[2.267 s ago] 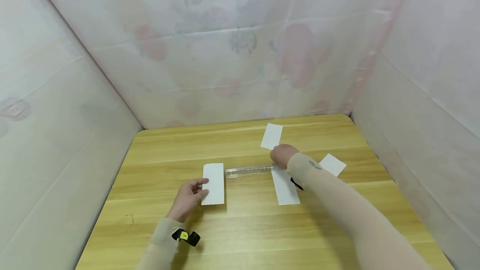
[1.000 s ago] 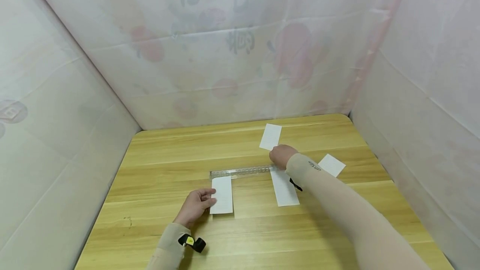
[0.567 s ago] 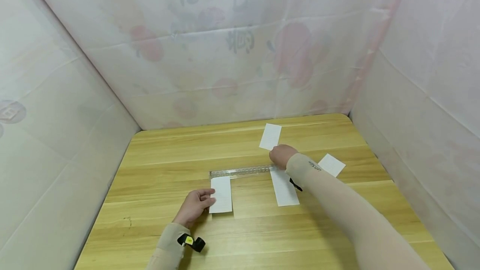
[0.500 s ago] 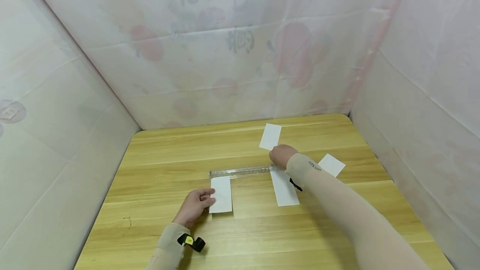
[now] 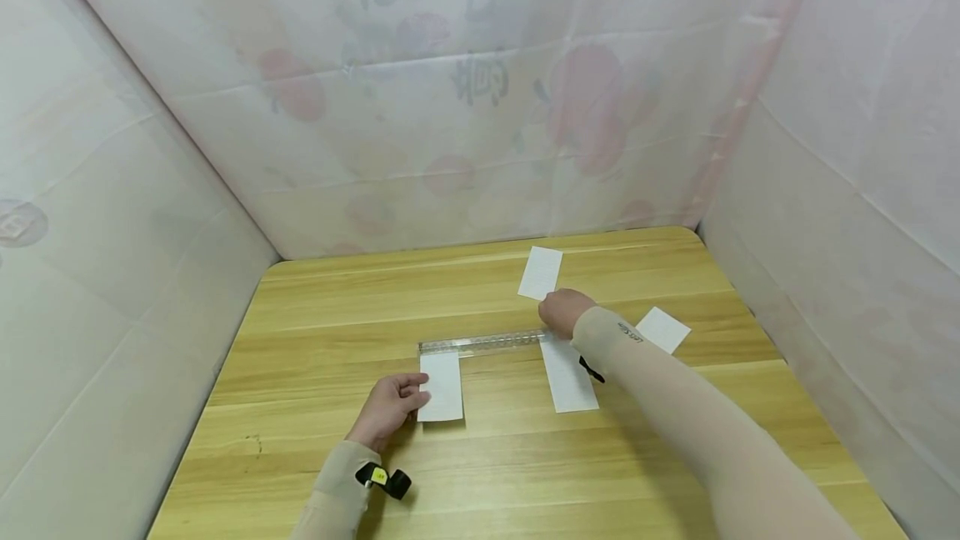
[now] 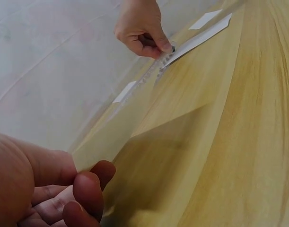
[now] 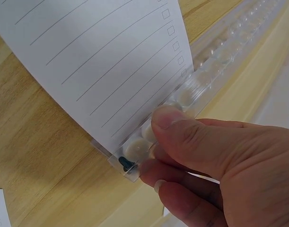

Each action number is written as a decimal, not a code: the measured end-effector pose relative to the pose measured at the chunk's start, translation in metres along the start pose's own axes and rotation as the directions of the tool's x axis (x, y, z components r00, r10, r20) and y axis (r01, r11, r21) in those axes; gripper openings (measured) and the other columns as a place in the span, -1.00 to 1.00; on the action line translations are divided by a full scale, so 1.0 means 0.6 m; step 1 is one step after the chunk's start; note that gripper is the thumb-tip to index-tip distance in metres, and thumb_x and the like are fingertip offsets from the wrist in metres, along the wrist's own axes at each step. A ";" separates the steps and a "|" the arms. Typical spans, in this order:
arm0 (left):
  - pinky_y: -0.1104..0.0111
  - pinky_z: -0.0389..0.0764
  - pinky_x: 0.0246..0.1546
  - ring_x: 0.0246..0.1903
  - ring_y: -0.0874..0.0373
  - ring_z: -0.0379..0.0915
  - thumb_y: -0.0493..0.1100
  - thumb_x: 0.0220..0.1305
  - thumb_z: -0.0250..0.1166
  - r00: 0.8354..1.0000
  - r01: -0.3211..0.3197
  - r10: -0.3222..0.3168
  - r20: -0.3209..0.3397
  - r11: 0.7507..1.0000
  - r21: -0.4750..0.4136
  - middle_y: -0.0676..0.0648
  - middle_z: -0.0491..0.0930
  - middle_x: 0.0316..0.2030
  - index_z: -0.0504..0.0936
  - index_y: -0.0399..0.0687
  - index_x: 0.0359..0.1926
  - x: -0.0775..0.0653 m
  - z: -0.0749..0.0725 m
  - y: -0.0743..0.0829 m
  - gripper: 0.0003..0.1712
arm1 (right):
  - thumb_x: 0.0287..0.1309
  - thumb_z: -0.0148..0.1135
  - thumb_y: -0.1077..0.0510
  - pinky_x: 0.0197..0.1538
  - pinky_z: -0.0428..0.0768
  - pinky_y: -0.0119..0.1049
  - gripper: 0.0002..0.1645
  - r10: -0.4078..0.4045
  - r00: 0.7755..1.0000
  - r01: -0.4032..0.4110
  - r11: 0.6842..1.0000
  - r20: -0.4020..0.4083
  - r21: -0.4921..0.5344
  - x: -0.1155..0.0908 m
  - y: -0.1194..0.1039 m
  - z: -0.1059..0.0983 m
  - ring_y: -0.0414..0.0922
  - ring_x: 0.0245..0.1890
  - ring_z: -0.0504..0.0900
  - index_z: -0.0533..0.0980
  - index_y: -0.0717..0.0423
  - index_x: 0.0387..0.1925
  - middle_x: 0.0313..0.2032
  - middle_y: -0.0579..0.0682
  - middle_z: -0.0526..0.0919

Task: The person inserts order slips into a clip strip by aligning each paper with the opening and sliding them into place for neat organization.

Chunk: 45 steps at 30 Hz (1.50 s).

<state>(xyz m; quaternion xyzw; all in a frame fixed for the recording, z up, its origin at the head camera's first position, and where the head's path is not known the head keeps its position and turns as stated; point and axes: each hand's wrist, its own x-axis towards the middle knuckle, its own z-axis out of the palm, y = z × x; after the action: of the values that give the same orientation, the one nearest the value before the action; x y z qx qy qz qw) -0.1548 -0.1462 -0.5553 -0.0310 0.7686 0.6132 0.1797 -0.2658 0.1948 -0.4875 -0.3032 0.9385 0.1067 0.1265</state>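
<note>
Left hand and right hand form 2 pinches.

Beneath the left hand and right hand: yellow wood-grain tabletop; shows a small dark mark left of the left hand. Just beyond the right hand: white paper slip; to that hand's right, second slip. Beyond both hands: pale fabric backdrop; hangs creased, bears faint reddish blotches and grey characters.

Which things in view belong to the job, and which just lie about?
In use: left sheet, pinched by left hand; clear strip, held by right hand; lined sheet meeting the strip beside that hand.
Apparently lying about: far sheet; rightmost sheet, partly behind right sleeve.
</note>
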 end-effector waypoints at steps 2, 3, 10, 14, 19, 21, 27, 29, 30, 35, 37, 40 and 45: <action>0.41 0.46 -0.49 -0.50 0.18 0.38 -0.29 0.23 0.33 1.000 0.004 -0.004 -0.009 1.000 0.002 -0.02 0.47 -0.47 0.55 -0.34 0.10 0.001 0.000 -0.001 -0.58 | 0.09 0.31 0.40 -0.46 0.49 -0.33 -0.71 0.001 1.000 -0.001 1.000 0.000 0.004 -0.001 -0.001 -0.002 -0.21 -0.62 0.42 0.51 0.05 -0.62 -0.62 -0.10 0.54; 0.41 0.47 -0.49 -0.50 0.18 0.38 -0.29 0.23 0.33 1.000 -0.001 0.001 -0.010 1.000 0.008 -0.02 0.48 -0.47 0.55 -0.35 0.10 0.001 0.001 -0.002 -0.58 | 0.08 0.31 0.40 -0.46 0.49 -0.33 -0.71 -0.001 1.000 0.001 1.000 0.000 0.006 -0.002 -0.002 -0.003 -0.21 -0.62 0.42 0.50 0.04 -0.62 -0.62 -0.10 0.54; 0.42 0.46 -0.49 -0.48 0.18 0.38 -0.29 0.21 0.34 1.000 0.007 -0.006 -0.022 1.000 0.027 -0.02 0.48 -0.45 0.57 -0.32 0.07 0.002 0.001 -0.001 -0.60 | 0.08 0.31 0.40 -0.45 0.49 -0.30 -0.69 -0.014 1.000 0.015 1.000 -0.009 0.007 -0.004 -0.003 -0.007 -0.20 -0.61 0.40 0.49 0.03 -0.63 -0.62 -0.10 0.53; 0.42 0.46 -0.48 -0.45 0.18 0.37 -0.28 0.21 0.35 1.000 0.009 -0.008 -0.025 0.999 0.037 -0.02 0.48 -0.42 0.58 -0.30 0.08 0.004 0.001 0.002 -0.60 | 0.10 0.30 0.39 -0.46 0.47 -0.31 -0.68 -0.007 1.000 0.007 1.000 -0.003 0.004 -0.002 -0.001 -0.005 -0.21 -0.62 0.38 0.48 0.02 -0.64 -0.63 -0.11 0.52; 0.43 0.45 -0.49 -0.45 0.18 0.36 -0.28 0.21 0.34 1.000 0.009 -0.008 -0.026 0.999 0.043 -0.02 0.47 -0.40 0.58 -0.30 0.08 0.006 0.001 0.005 -0.60 | 0.10 0.30 0.39 -0.47 0.45 -0.32 -0.66 -0.003 1.000 0.003 1.000 -0.006 0.026 0.002 0.001 0.001 -0.22 -0.63 0.37 0.47 0.00 -0.66 -0.65 -0.13 0.50; 0.44 0.43 -0.50 -0.46 0.19 0.35 -0.28 0.22 0.33 1.000 0.007 -0.006 -0.025 0.999 0.045 -0.02 0.46 -0.41 0.57 -0.30 0.09 0.006 0.002 0.006 -0.60 | 0.09 0.31 0.39 -0.47 0.46 -0.32 -0.65 -0.004 1.000 0.005 0.999 -0.010 0.033 0.002 0.002 0.004 -0.22 -0.63 0.39 0.46 0.00 -0.67 -0.65 -0.14 0.50; 0.42 0.44 -0.50 -0.45 0.19 0.35 -0.28 0.24 0.32 1.000 0.011 -0.010 -0.022 0.999 0.054 -0.02 0.45 -0.41 0.56 -0.31 0.10 0.010 0.000 0.011 -0.59 | 0.08 0.32 0.39 -0.46 0.47 -0.32 -0.65 0.000 1.000 0.000 0.999 -0.008 0.034 0.003 0.002 0.006 -0.21 -0.61 0.41 0.47 -0.01 -0.66 -0.64 -0.15 0.52; 0.42 0.45 -0.49 -0.44 0.18 0.36 -0.28 0.23 0.32 1.000 0.013 -0.012 -0.023 0.998 0.058 -0.03 0.45 -0.40 0.56 -0.31 0.10 0.011 -0.001 0.012 -0.59 | 0.08 0.33 0.38 -0.46 0.48 -0.32 -0.66 0.003 1.000 -0.003 1.000 -0.005 0.030 0.003 0.002 0.005 -0.22 -0.61 0.42 0.47 -0.02 -0.66 -0.63 -0.15 0.52; 0.42 0.46 -0.49 -0.43 0.17 0.37 -0.29 0.23 0.33 1.000 0.011 -0.010 -0.025 0.998 0.062 -0.04 0.46 -0.39 0.56 -0.30 0.10 0.012 -0.001 0.012 -0.59 | 0.08 0.33 0.38 -0.45 0.48 -0.32 -0.66 0.005 1.000 -0.005 1.000 -0.002 0.028 0.003 0.002 0.004 -0.22 -0.61 0.42 0.48 -0.02 -0.65 -0.63 -0.15 0.52; 0.39 0.50 -0.41 -0.34 0.14 0.44 -0.29 0.21 0.34 0.999 -0.006 0.010 -0.037 0.995 0.102 -0.07 0.55 -0.33 0.50 -0.30 0.16 0.008 -0.002 0.014 -0.51 | 0.08 0.32 0.39 -0.45 0.48 -0.33 -0.67 -0.003 1.000 0.003 1.000 0.005 0.015 0.002 -0.002 0.001 -0.21 -0.61 0.43 0.48 -0.01 -0.65 -0.63 -0.14 0.52; 0.36 0.52 -0.41 -0.33 0.13 0.46 -0.28 0.21 0.34 0.999 -0.022 0.029 -0.043 0.990 0.139 -0.08 0.57 -0.32 0.44 -0.33 0.21 0.003 -0.001 0.015 -0.45 | 0.08 0.32 0.39 -0.46 0.49 -0.33 -0.67 -0.009 1.000 0.009 1.000 0.005 0.010 0.001 -0.003 -0.001 -0.21 -0.61 0.43 0.47 0.00 -0.64 -0.63 -0.14 0.52; 0.33 0.52 -0.45 -0.40 0.12 0.48 -0.28 0.22 0.32 0.997 -0.031 0.045 -0.069 0.981 0.192 -0.09 0.59 -0.36 0.39 -0.33 0.25 -0.003 0.003 0.019 -0.41 | 0.08 0.32 0.39 -0.46 0.48 -0.33 -0.68 -0.012 1.000 0.012 1.000 0.007 0.011 0.001 -0.004 -0.004 -0.22 -0.61 0.43 0.47 0.00 -0.63 -0.63 -0.14 0.51; 0.34 0.49 -0.48 -0.46 0.15 0.43 -0.29 0.22 0.32 0.986 -0.054 0.098 -0.138 0.955 0.292 -0.06 0.55 -0.41 0.47 -0.37 0.16 -0.009 0.011 0.026 -0.50 | 0.09 0.31 0.40 -0.46 0.47 -0.34 -0.68 -0.005 1.000 0.004 1.000 0.007 0.025 0.000 -0.005 -0.008 -0.22 -0.61 0.42 0.47 0.01 -0.62 -0.62 -0.13 0.51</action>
<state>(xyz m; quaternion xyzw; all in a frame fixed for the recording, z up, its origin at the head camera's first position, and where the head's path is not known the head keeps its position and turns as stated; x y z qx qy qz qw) -0.1525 -0.1373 -0.5406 -0.0212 0.8613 0.4977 0.1001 -0.2647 0.1911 -0.4830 -0.3034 0.9386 0.0958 0.1337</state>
